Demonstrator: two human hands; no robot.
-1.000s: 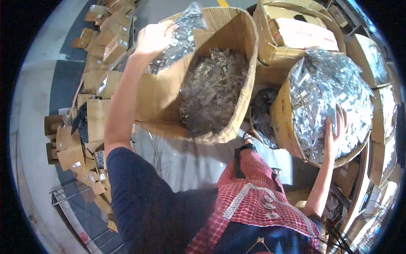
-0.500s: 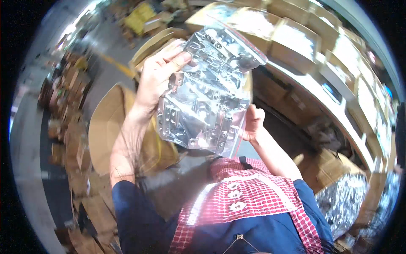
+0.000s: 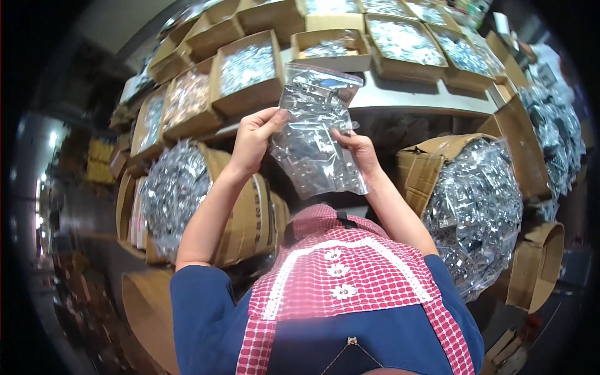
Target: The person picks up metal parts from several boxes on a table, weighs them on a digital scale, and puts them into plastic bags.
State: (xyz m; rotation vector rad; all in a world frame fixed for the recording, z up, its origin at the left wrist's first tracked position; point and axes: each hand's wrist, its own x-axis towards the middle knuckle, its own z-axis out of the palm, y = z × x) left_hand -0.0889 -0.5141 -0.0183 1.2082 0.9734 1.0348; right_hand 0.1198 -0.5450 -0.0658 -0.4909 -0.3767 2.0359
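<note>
Head view: the clear bag point(image 3: 315, 147) is held up between both hands, touching each, its long axis running out from the chest toward the counter point(image 3: 415, 99). The left hand point(image 3: 255, 142) pinches its left edge; the right hand point(image 3: 364, 155), slightly nearer the chest, pinches the right edge, fingertips behind apparently hidden.

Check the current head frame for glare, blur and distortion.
Head view: highlights glint off the clear plastic bag, hiding some of its contents; head view: fisheye bends the front edge of the white table, with black corners; head view: lower left is dark and smeared, while the checked apron looks fairly sharp.
</note>
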